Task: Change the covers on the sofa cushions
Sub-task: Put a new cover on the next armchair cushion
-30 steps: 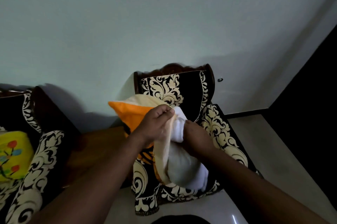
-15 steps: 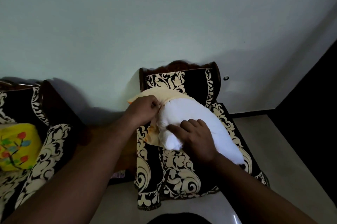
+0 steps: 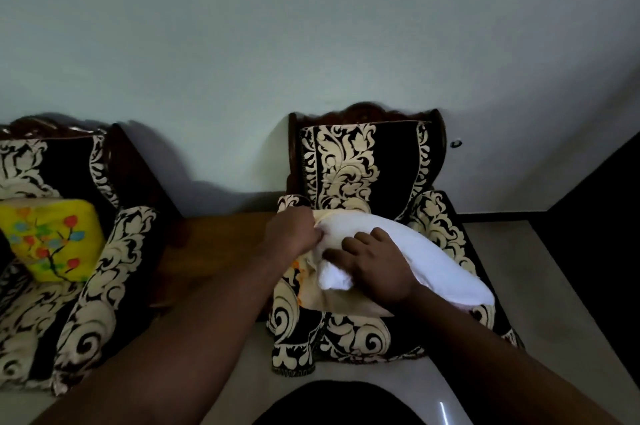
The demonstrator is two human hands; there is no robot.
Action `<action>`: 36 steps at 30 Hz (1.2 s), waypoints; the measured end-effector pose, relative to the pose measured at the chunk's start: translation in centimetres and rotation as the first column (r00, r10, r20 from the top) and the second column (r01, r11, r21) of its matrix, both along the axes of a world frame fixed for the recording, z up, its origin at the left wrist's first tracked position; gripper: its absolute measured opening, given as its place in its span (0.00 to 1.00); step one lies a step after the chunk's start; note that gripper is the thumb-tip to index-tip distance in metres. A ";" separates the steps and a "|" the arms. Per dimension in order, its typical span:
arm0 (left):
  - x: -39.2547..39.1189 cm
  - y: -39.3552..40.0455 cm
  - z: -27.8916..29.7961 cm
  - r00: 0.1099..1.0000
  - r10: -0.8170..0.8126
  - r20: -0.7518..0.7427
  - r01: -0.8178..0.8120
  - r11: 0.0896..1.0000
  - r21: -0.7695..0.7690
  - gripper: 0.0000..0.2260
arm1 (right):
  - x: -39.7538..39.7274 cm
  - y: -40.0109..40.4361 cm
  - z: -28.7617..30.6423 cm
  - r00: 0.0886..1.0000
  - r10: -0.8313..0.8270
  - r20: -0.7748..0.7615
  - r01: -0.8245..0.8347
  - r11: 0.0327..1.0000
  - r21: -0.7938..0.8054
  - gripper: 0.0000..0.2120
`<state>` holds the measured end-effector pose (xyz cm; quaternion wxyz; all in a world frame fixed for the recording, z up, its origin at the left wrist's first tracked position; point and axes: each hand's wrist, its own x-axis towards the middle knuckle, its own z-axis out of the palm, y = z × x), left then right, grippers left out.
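Note:
A white cushion insert (image 3: 426, 258) lies across the seat of a black armchair with cream floral pattern (image 3: 360, 161). A cream and orange cover (image 3: 332, 300) sits bunched under and around the insert's left end. My left hand (image 3: 294, 234) grips the cover's edge at the insert's upper left. My right hand (image 3: 377, 262) rests on the insert with fingers bent over its left end, pressing it down. The cover's far part is hidden under the insert.
A second patterned armchair (image 3: 104, 269) stands at the left with a yellow flowered cushion (image 3: 48, 237) on it. A brown wooden side table (image 3: 214, 244) sits between the chairs. Pale floor (image 3: 512, 272) runs to the right; a dark wall lies beyond.
The cushion has come down from mid-air onto the armchair seat. More of the white insert shows outside the cover, and both hands have lowered with it.

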<state>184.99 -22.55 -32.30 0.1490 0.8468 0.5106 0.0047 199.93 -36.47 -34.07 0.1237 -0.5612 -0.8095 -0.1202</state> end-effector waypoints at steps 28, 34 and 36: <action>-6.3 4.7 -2.6 0.745 0.261 0.614 0.215 0.778 -0.591 0.16 | -1.8 6.5 -6.5 0.834 -0.509 -0.213 0.365 0.799 -0.479 0.44; -5.2 7.7 -2.5 0.938 0.009 0.347 0.144 0.899 -0.413 0.18 | 1.6 9.9 -6.4 0.859 -0.241 -0.452 0.165 0.965 -0.202 0.26; -4.0 9.3 -1.6 0.989 -0.119 0.086 0.131 0.978 -0.161 0.18 | 2.3 11.3 -6.1 0.913 -0.188 -0.361 0.124 0.973 -0.192 0.25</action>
